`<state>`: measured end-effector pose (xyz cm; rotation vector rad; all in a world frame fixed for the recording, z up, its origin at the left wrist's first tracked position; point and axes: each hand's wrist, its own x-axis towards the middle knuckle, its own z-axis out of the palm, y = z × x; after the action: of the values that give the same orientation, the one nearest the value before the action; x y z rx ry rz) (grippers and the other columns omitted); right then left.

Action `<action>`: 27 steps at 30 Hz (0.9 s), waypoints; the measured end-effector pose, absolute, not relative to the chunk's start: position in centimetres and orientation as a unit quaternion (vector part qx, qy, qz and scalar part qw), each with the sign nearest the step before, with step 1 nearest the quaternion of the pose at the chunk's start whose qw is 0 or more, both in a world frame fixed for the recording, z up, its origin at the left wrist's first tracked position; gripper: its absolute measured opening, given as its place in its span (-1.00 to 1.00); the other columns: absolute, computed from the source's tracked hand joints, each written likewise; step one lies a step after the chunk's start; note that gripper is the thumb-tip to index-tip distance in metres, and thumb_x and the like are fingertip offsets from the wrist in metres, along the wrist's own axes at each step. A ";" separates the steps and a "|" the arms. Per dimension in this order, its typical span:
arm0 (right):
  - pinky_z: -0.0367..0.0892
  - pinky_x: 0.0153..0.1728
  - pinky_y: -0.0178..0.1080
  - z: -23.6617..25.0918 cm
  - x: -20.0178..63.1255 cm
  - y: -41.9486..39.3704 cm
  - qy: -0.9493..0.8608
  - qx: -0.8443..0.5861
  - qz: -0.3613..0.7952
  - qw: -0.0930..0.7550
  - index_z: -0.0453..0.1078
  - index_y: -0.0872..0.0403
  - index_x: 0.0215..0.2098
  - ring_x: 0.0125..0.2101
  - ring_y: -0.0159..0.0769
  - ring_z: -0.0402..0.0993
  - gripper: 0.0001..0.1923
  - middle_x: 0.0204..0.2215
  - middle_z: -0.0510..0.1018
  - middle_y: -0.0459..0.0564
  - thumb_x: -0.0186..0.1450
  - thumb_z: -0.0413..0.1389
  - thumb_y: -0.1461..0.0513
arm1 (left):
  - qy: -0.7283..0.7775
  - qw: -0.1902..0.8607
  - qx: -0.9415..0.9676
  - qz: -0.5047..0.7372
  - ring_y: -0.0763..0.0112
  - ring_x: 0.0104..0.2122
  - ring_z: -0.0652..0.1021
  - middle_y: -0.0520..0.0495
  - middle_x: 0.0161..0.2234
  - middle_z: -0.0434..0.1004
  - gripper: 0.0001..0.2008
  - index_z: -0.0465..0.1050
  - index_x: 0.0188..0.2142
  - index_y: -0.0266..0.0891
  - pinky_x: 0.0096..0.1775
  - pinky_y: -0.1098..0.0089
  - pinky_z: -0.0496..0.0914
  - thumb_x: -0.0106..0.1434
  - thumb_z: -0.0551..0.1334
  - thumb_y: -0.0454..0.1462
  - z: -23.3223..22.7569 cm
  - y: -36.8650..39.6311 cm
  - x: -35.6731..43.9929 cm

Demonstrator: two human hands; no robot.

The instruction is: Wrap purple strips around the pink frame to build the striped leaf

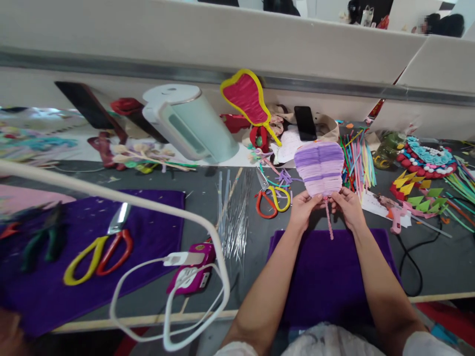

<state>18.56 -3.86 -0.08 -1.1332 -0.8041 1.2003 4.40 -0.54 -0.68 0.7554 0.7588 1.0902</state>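
Between my two hands is a fan-shaped pipe-cleaner craft [319, 165] in banded light and dark purple, with a thin pink twisted stem [329, 222] hanging down. My left hand [305, 205] pinches its lower left edge, close to where the stem begins. The lower right edge is pinched by my right hand [346, 203], fingers curled in. Both hands are above the table, just beyond a folded purple cloth [330, 277]. Left of my left hand lie red-and-yellow-handled scissors [270, 198] and small purple offcuts [284, 177].
A pink glue gun [398, 217] with a black cord lies right. Wire stems [237, 217] and a magenta power strip [193, 269] are left. Behind stand a pale green pitcher [200, 126], a red-and-yellow fan [247, 96] and a phone [305, 123]. A white tube [111, 190] crosses the left foreground.
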 end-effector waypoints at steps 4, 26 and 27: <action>0.27 -0.70 -0.45 0.0 19.3 -3.8 -0.332 -0.504 0.487 0.631 0.39 0.06 -0.31 -0.67 -0.53 0.28 -0.62 -0.59 0.43 -0.21 0.09 0.23 -0.04 | 0.351 0.692 0.345 0.528 0.30 -0.41 0.62 -0.16 -0.41 0.63 -0.60 0.54 -0.32 -0.35 -0.33 0.33 0.53 -0.10 0.47 -0.14 -1.0 -0.1 4.1; 0.19 -0.71 -0.38 -2.3 15.8 -4.4 -0.557 -0.489 0.446 0.503 0.42 0.07 -0.42 -0.71 -0.47 0.24 -0.73 -0.65 0.37 -0.19 0.17 0.13 0.02 | 0.303 0.710 0.295 0.563 0.48 -0.52 0.55 -0.04 -0.51 0.58 -0.74 0.53 -0.46 -0.32 -0.41 0.49 0.39 -0.16 0.49 -0.28 -1.6 0.1 4.4; 0.18 -0.71 -0.38 -2.3 16.0 -4.3 -0.552 -0.494 0.443 0.505 0.43 0.06 -0.41 -0.70 -0.47 0.25 -0.72 -0.62 0.40 -0.17 0.18 0.11 0.01 | 0.308 0.708 0.291 0.565 0.48 -0.53 0.55 -0.04 -0.52 0.58 -0.75 0.53 -0.47 -0.32 -0.41 0.48 0.40 -0.16 0.49 -0.28 -1.5 0.2 4.2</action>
<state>15.96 -4.26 -2.33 -1.1926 -1.3314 1.0703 4.22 0.19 -1.54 0.6461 0.6829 1.2535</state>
